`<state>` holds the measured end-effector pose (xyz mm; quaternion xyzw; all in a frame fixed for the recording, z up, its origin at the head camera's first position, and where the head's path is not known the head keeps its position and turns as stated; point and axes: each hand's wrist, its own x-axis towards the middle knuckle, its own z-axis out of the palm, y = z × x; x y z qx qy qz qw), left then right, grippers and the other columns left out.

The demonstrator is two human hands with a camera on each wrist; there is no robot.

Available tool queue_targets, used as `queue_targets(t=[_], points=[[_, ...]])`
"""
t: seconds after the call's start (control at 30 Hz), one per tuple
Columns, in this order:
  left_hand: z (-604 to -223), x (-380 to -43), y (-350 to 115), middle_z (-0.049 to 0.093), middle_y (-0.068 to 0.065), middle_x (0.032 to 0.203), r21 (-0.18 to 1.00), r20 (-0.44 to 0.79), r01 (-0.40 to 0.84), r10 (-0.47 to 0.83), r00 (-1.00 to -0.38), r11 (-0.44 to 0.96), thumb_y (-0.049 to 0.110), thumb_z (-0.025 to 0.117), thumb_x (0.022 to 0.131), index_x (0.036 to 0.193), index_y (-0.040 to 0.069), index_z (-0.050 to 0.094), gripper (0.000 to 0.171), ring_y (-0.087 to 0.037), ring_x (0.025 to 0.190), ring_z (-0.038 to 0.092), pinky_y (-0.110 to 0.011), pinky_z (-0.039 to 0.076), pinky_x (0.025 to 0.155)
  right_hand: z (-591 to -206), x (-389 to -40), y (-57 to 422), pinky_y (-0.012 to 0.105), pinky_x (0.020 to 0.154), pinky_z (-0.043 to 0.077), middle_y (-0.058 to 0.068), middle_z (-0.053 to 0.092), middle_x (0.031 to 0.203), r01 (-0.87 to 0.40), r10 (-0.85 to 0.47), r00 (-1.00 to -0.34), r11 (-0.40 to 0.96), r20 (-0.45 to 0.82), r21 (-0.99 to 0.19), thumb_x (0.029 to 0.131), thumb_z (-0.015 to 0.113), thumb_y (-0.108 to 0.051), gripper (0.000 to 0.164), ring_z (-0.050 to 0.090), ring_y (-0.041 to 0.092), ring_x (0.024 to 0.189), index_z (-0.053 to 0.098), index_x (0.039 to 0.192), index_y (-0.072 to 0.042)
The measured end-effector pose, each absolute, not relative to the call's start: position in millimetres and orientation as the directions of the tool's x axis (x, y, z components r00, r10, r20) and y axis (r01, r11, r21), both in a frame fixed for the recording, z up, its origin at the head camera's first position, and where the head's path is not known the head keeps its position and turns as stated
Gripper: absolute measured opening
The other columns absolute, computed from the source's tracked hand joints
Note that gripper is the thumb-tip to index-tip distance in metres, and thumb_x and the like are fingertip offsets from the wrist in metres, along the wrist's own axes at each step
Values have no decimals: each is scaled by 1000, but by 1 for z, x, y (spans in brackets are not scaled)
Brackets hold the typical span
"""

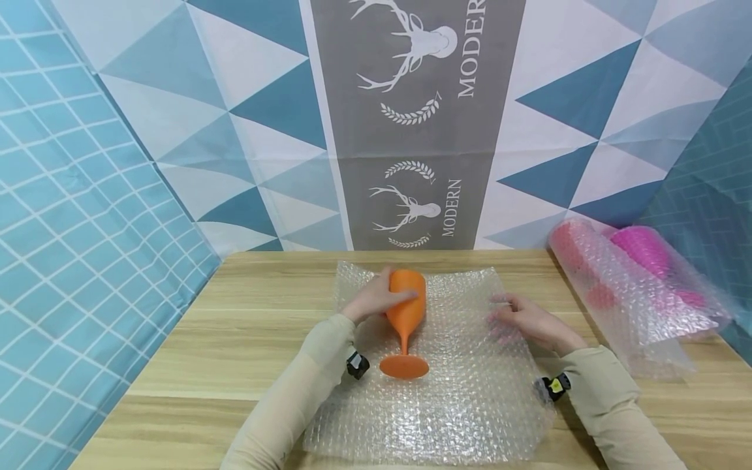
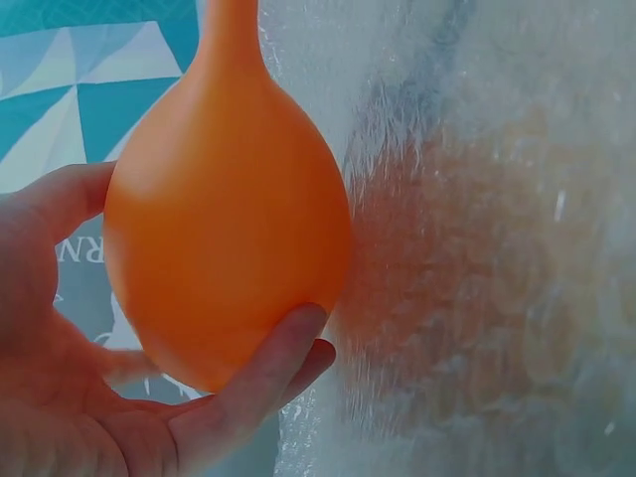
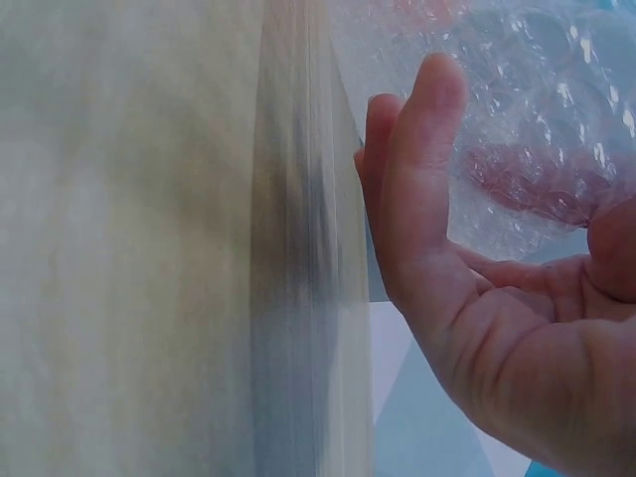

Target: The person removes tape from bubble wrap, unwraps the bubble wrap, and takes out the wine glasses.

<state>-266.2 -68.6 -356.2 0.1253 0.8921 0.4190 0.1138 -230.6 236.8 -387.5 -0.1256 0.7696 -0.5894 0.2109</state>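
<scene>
An orange goblet (image 1: 407,313) lies on its side on a sheet of bubble wrap (image 1: 452,398), its foot towards me. My left hand (image 1: 378,297) grips the bowl, thumb on one side and fingers round the other; the left wrist view shows the smooth orange bowl (image 2: 224,219) in that grasp. At the sheet's right edge is my right hand (image 1: 534,323), its fingers extended. Part of it shows blurred through the clear film. In the right wrist view, straight fingers (image 3: 422,169) stand beside the bubble wrap (image 3: 542,89), with another finger seen through it.
At the right back of the wooden table (image 1: 235,339) lies a bubble-wrapped bundle (image 1: 634,294) with pink and red things inside. A patterned cloth backdrop (image 1: 282,124) rises behind the table, and blue tiled cloth (image 1: 76,196) hangs at the left.
</scene>
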Motion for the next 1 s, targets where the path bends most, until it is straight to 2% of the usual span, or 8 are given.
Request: queue_targets(t=[0.23, 0.37, 0.5, 0.63, 0.73, 0.87, 1.0], points=[[-359, -267, -69, 53, -19, 112, 797, -103, 69, 247, -963, 600, 42, 68, 76, 142, 2, 11, 97, -23, 86, 57, -28, 50, 68, -391, -233, 237, 39, 72, 54, 28, 53, 110, 52, -432, -884, 288, -178, -956, 93, 39, -6, 55, 62, 21, 85, 11, 137, 14], [-360, -266, -71, 52, -23, 117, 827, -97, 27, 190, -977, 562, 41, 70, 74, 141, 4, 9, 98, -25, 91, 57, -31, 51, 73, -392, -234, 238, 39, 72, 54, 27, 53, 110, 59, -421, -888, 297, -186, -953, 93, 39, -7, 55, 62, 21, 85, 12, 137, 13], [-359, -265, -76, 50, -25, 118, 847, -74, 17, 150, -986, 531, 41, 70, 74, 135, 4, 18, 88, -28, 95, 57, -35, 52, 75, -392, -234, 238, 38, 72, 54, 26, 54, 109, 61, -419, -888, 299, -189, -952, 93, 40, -7, 55, 62, 21, 85, 13, 137, 12], [-358, -269, -84, 50, -22, 113, 864, -19, 44, 120, -993, 502, 38, 69, 76, 128, 2, 26, 76, -27, 90, 58, -33, 53, 66, -391, -234, 238, 37, 71, 54, 25, 54, 108, 58, -420, -888, 299, -186, -952, 93, 39, -6, 55, 62, 20, 84, 12, 137, 13], [-356, -273, -90, 48, -22, 113, 870, 47, 80, 80, -996, 487, 34, 68, 77, 126, 1, 27, 72, -28, 88, 57, -32, 53, 64, -391, -234, 238, 37, 71, 54, 25, 55, 108, 55, -424, -887, 297, -183, -953, 93, 39, -6, 55, 62, 19, 83, 12, 137, 13], [-351, -276, -98, 47, -23, 113, 874, 109, 109, 26, -994, 475, 31, 67, 78, 125, 1, 25, 70, -30, 90, 56, -35, 51, 72, -391, -234, 237, 37, 70, 54, 24, 56, 107, 57, -422, -887, 299, -186, -953, 93, 40, -6, 54, 62, 19, 83, 13, 136, 13], [-348, -279, -106, 47, -22, 114, 892, 117, 102, -7, -993, 441, 32, 66, 79, 126, 4, 21, 72, -32, 93, 56, -39, 49, 80, -390, -232, 238, 37, 71, 54, 23, 56, 107, 66, -418, -887, 300, -194, -951, 93, 39, -6, 54, 62, 19, 84, 13, 137, 12]])
